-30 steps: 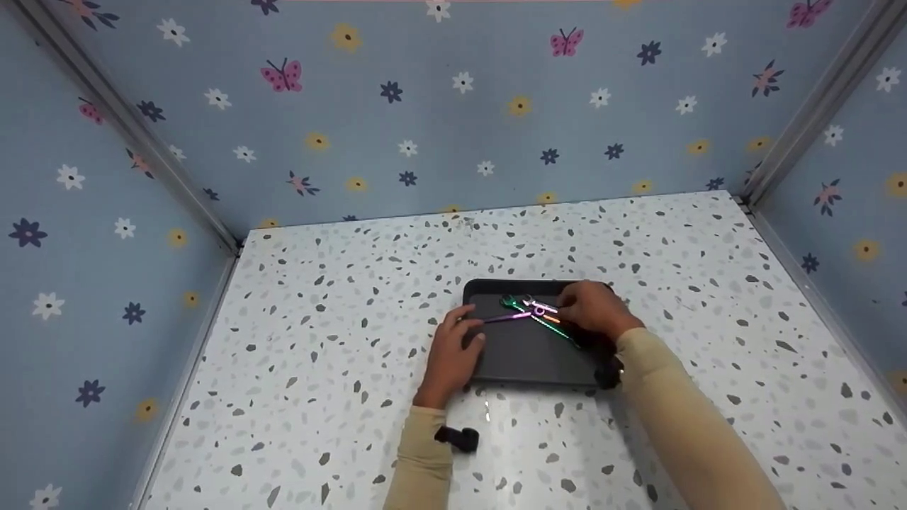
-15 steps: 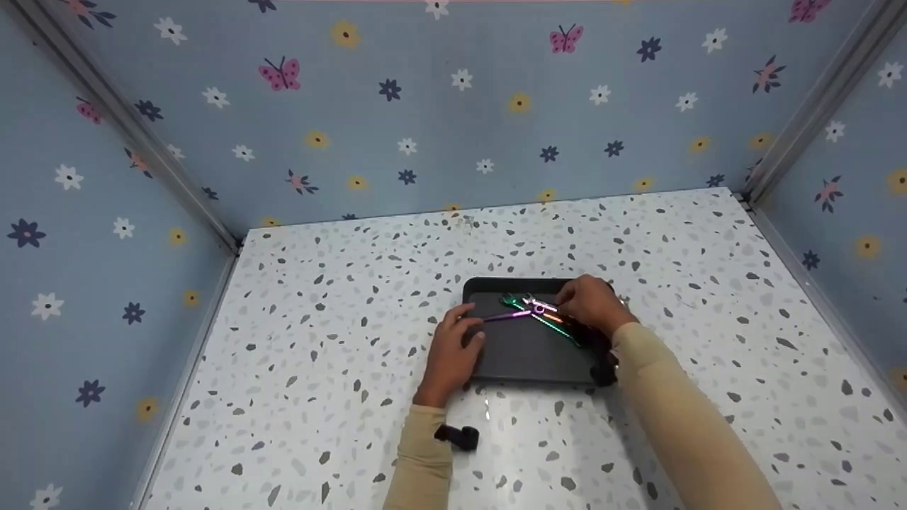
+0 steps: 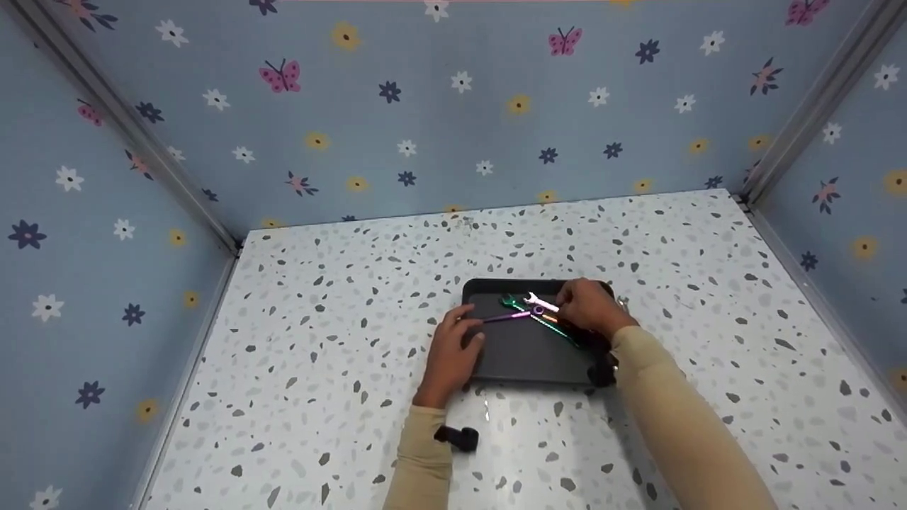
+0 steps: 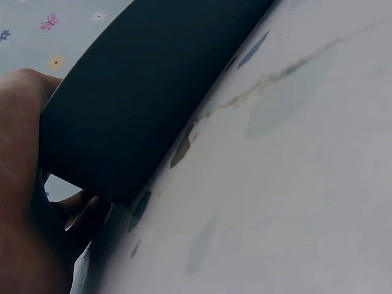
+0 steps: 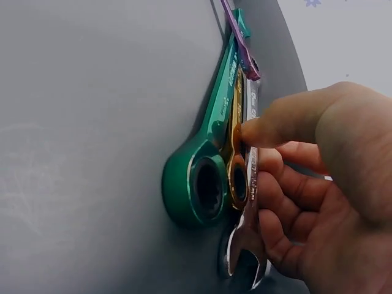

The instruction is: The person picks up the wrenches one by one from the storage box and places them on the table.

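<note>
A dark grey tray [image 3: 524, 361] lies on the speckled table. At its left wall my left hand [image 3: 452, 354] grips the rim, and in the left wrist view fingers [image 4: 82, 211] show beyond the tray's corner. My right hand [image 3: 592, 308] reaches inside the right half. It pinches a silver wrench [image 5: 252, 177], the thumb lying against a gold wrench [image 5: 237, 153] beside it. A green wrench [image 5: 211, 135] lies alongside on the tray floor. Across their far ends rests a purple wrench [image 3: 506, 316], its other end near my left fingertips.
White speckled table top [image 3: 340, 340] surrounds the tray. A blue flowered panel [image 3: 453, 127] stands behind it, with similar panels at left and right. A small silver object [image 3: 623, 303] shows at the tray's right edge, partly behind my right hand.
The silver wrench's open end has shifted slightly up and right and turned, now showing its jaws more plainly. My right hand has moved slightly left; the left hand stays put.
</note>
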A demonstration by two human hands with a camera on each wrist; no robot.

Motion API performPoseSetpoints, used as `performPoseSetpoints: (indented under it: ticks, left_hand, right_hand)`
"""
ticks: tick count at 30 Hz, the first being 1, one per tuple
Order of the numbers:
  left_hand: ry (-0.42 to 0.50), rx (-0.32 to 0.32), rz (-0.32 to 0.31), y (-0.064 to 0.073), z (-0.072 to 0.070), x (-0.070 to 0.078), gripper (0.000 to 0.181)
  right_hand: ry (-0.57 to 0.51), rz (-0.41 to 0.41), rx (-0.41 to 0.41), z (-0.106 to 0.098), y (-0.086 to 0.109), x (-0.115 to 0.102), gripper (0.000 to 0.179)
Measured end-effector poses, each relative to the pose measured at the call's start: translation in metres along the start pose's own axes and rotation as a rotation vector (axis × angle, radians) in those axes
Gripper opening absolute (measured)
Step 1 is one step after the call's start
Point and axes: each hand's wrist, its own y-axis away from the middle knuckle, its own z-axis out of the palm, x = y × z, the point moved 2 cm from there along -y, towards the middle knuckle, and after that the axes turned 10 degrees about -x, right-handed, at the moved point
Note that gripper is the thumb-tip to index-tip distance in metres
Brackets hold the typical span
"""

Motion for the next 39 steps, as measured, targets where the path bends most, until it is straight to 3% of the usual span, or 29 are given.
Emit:
performPoseSetpoints:
  ticks: [18,39]
  left_hand:
    - [0.004,0.009,0.003,0.0024,-0.0005,-0.0018,0.025]
    - [0.002,0.0,-0.003,0.0007,-0.0007,-0.0009,0.027]
  right_hand:
    - [-0.049,-0.115,-0.004,0.001,0.004,-0.0011,0.021]
    - [-0.079,-0.098,-0.034,-0.0001,0.0048,0.0015,0.029]
